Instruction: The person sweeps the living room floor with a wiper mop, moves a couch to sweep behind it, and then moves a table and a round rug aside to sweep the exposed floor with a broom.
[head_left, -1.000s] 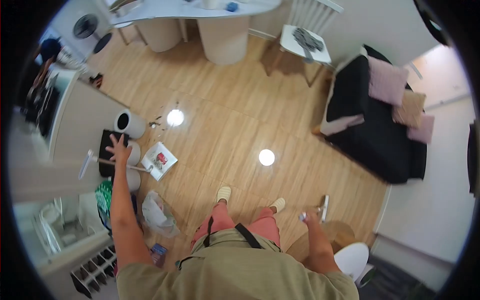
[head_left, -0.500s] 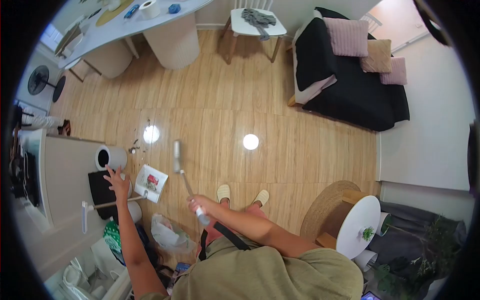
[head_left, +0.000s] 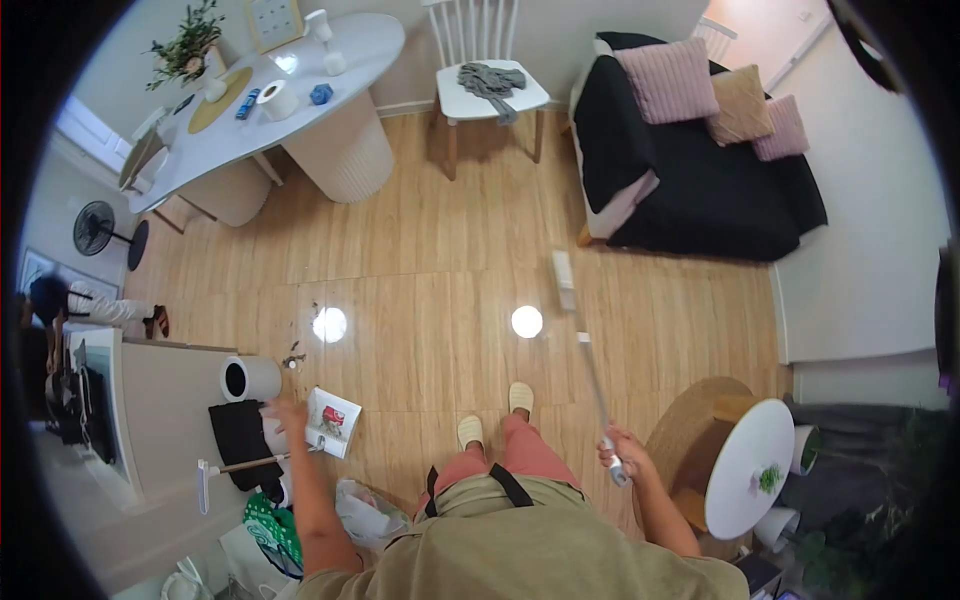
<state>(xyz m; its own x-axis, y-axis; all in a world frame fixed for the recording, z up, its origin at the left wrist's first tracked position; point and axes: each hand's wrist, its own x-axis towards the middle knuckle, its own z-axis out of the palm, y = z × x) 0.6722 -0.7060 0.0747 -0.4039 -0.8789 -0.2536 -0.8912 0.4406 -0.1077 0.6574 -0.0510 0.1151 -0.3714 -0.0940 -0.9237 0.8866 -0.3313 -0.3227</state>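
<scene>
My right hand (head_left: pixel 622 455) is closed around the grip of a long-handled roller (head_left: pixel 592 372). Its pale, roller-like head (head_left: pixel 563 280) is out over the wooden floor toward the sofa. My left hand (head_left: pixel 289 414), slightly blurred, is raised at the left with its fingers apart and nothing visible in them. Below it, a second long-handled tool (head_left: pixel 250 464) with a narrow white head lies across a black cloth (head_left: pixel 236 440); my forearm hides part of its handle. Close by, an open white booklet (head_left: pixel 333 422) with a red picture lies on the floor.
Dark debris (head_left: pixel 293 358) lies near a white bin (head_left: pixel 252 378) on its side. A plastic bag (head_left: pixel 368 514) sits by my legs. Ahead are a table (head_left: pixel 345 100), a white chair (head_left: pixel 490 100) and a black sofa (head_left: pixel 700 190); a round table (head_left: pixel 750 465) stands right. Another person (head_left: pixel 95 302) is far left.
My right hand has swung the roller from left of my feet to the right. My left hand has dropped slightly toward me. The view has tilted up, and my feet have shifted.
</scene>
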